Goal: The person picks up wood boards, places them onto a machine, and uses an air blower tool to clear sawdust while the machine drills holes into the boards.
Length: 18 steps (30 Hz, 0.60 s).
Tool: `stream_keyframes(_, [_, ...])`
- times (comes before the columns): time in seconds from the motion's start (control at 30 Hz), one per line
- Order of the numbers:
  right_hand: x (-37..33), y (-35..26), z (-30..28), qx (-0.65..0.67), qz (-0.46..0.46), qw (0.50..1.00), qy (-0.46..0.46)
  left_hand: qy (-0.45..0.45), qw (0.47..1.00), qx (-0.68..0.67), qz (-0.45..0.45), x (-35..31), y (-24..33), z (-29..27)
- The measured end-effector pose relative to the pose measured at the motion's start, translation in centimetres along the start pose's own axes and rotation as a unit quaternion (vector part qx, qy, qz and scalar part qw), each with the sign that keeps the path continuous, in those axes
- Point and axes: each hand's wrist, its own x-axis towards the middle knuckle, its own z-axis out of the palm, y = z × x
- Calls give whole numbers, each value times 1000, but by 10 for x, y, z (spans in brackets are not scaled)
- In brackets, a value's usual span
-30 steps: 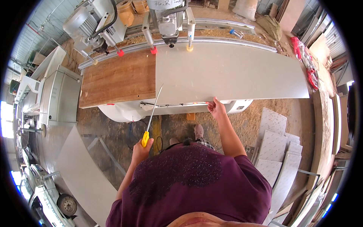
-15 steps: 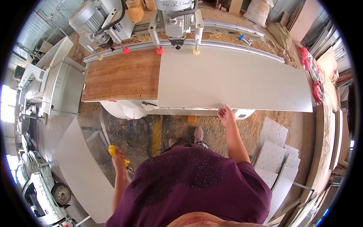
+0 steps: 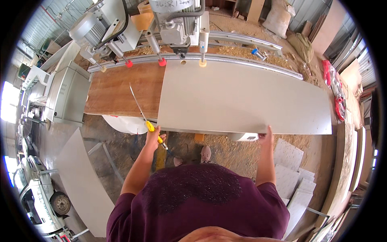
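Observation:
My left hand point(image 3: 152, 139) is closed around a yellow air blow gun point(image 3: 150, 126), beside the near left corner of a long pale grey panel point(image 3: 242, 92). The gun's long thin nozzle reaches up over a brown wooden board point(image 3: 125, 88). With the thumb on top and the fingers curled below, my right hand point(image 3: 266, 135) grips the panel's near edge, right of its middle. A round hole point(image 3: 183, 62) shows near the panel's far edge, below the drilling motor point(image 3: 173, 30). The panel lies flat, its left end against the brown board.
A second motor point(image 3: 86, 30) and several rods with red and cream feet stand over the far edge, along a metal rail point(image 3: 250, 68). At right, marbled offcuts point(image 3: 288, 155) lie stacked. Another pale panel point(image 3: 82, 181) leans at left. Sawdust and my shoes show below.
My left hand has swung up and inward with the blow gun to the panel's corner. My right hand has slid right along the edge. The panel has come nearer, and the hole now shows.

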Motion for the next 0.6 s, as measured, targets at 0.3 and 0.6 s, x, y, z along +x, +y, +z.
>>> stream_keyframes(0.3, [38, -32, -24, 2, -47, 998, 46, -27, 993, -58, 103, 60, -8, -14])
stream_keyframes(0.6, [-93, 63, 49, -31, 33, 996, 78, 57, 987, -46, 142, 59, 12, -150])
